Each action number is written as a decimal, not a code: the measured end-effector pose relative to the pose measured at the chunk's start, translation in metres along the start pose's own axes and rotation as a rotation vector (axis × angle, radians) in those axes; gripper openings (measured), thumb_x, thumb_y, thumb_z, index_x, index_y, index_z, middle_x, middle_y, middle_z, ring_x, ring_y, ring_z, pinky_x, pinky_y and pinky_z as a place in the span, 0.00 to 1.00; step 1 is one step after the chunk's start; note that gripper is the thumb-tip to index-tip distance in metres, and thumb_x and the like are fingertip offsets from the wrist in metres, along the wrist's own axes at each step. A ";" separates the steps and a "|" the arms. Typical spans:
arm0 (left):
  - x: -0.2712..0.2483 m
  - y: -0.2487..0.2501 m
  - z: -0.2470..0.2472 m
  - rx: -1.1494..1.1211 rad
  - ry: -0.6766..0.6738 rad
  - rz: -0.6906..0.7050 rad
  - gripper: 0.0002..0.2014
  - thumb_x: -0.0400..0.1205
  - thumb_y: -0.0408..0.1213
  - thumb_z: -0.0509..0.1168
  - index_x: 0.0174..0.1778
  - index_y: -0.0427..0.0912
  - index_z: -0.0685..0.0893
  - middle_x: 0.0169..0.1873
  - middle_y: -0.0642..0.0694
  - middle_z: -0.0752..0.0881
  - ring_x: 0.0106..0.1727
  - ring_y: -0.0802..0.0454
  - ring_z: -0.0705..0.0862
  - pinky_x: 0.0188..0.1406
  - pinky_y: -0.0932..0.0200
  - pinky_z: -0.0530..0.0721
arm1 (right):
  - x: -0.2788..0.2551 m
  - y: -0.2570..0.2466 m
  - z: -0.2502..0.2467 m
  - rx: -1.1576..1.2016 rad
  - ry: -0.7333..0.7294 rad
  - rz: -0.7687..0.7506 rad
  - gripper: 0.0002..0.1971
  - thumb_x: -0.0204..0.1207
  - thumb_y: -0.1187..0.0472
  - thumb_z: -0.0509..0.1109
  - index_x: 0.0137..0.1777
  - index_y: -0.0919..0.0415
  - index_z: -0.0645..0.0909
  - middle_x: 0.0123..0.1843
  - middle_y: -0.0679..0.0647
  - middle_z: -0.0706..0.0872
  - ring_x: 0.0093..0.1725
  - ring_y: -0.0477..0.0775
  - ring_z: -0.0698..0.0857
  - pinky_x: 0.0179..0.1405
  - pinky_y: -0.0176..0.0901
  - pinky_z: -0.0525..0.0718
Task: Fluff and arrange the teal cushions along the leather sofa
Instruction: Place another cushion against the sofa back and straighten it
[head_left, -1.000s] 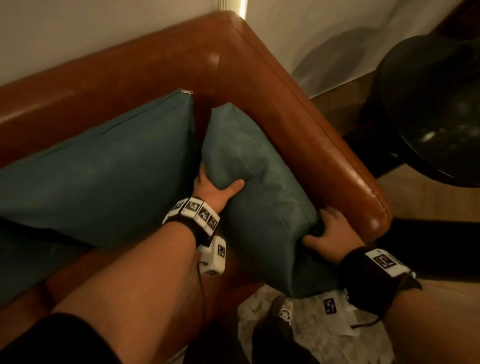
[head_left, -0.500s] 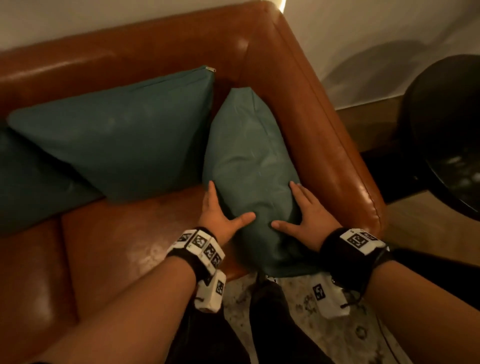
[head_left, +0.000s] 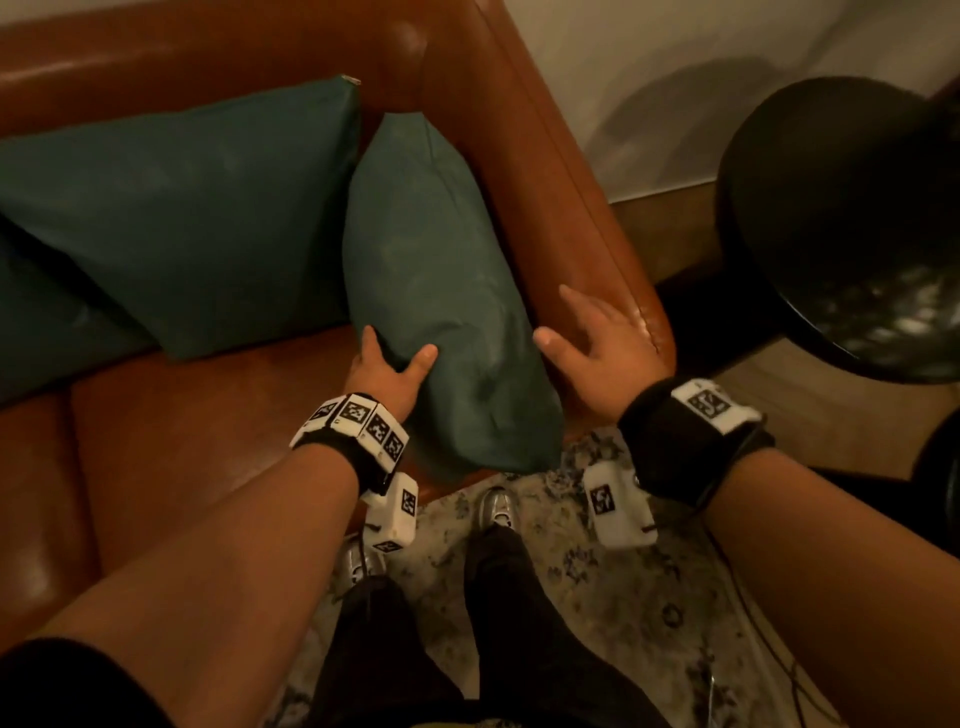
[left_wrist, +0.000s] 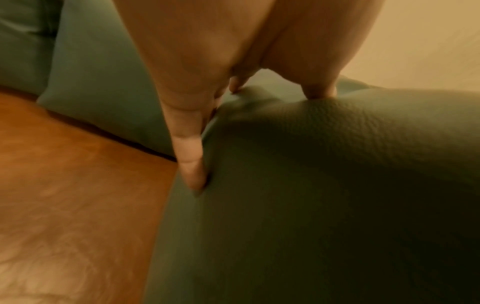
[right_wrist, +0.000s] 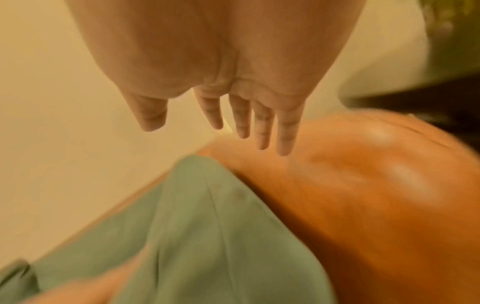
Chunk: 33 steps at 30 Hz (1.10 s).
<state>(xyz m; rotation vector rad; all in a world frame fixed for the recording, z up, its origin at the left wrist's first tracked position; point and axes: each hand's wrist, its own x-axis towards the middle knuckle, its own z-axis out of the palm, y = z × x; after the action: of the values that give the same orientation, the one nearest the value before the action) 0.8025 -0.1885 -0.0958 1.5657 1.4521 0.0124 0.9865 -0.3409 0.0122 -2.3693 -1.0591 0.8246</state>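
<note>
While the end cushion (head_left: 441, 291) stood on edge in the corner of the leather sofa (head_left: 208, 467), wedged against the inner face of the armrest (head_left: 582, 218), the two hands sat on opposite sides of its near end. Its long axis ran from the back corner of the sofa out toward the person, with the near lower corner overhanging the front of the seat.

The left hand (head_left: 387, 371) was already on it: in the left wrist view the fingers (left_wrist: 191, 164) lay straight down the seat-side face while the thumb pressed into the top, denting the fabric — a flat cupping contact more than a pinch. The right hand (head_left: 597, 343) hovered apart from the cushion, palm down and fingers spread and straight, holding nothing; it hung just above the armrest, on the cushion's far flank. In the right wrist view the cushion lay below and to the left of those fingers (right_wrist: 262, 127), clear of them.

So the left hand was the nearer one, and the right would probably have to come inward and down to meet the armrest-side face. Squeezing from both sides, across the short axis, looked like the likely next step in plumping it.

A second teal cushion (head_left: 197, 208) leaned against the backrest just to the left, its right edge touching or nearly touching the end cushion — which, I could not tell. A third cushion (head_left: 47, 322) showed at the left edge, partly behind the second.
</note>
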 end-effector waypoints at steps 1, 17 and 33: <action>-0.002 -0.001 -0.001 -0.009 -0.013 0.004 0.53 0.66 0.69 0.67 0.83 0.51 0.52 0.81 0.42 0.66 0.78 0.39 0.70 0.77 0.45 0.70 | 0.005 -0.008 -0.005 -0.017 0.029 -0.012 0.33 0.78 0.43 0.62 0.80 0.54 0.62 0.81 0.57 0.66 0.80 0.54 0.64 0.73 0.32 0.55; 0.019 -0.003 -0.018 -0.127 -0.164 -0.036 0.67 0.50 0.80 0.65 0.82 0.63 0.39 0.83 0.45 0.62 0.79 0.41 0.68 0.76 0.45 0.71 | 0.085 -0.040 0.061 -0.165 -0.270 0.216 0.75 0.39 0.24 0.76 0.82 0.45 0.36 0.83 0.60 0.61 0.79 0.63 0.67 0.77 0.57 0.69; -0.015 -0.013 0.041 -0.152 -0.169 0.017 0.71 0.59 0.60 0.80 0.80 0.53 0.28 0.84 0.43 0.33 0.85 0.43 0.40 0.82 0.44 0.49 | 0.138 -0.099 0.031 -0.355 -0.157 -0.161 0.61 0.54 0.29 0.75 0.83 0.43 0.44 0.86 0.59 0.47 0.84 0.66 0.52 0.83 0.57 0.57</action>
<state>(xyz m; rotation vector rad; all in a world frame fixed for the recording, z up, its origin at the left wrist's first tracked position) 0.8126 -0.2274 -0.1177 1.4200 1.2760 0.0000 0.9878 -0.1684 -0.0012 -2.4876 -1.5508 0.8315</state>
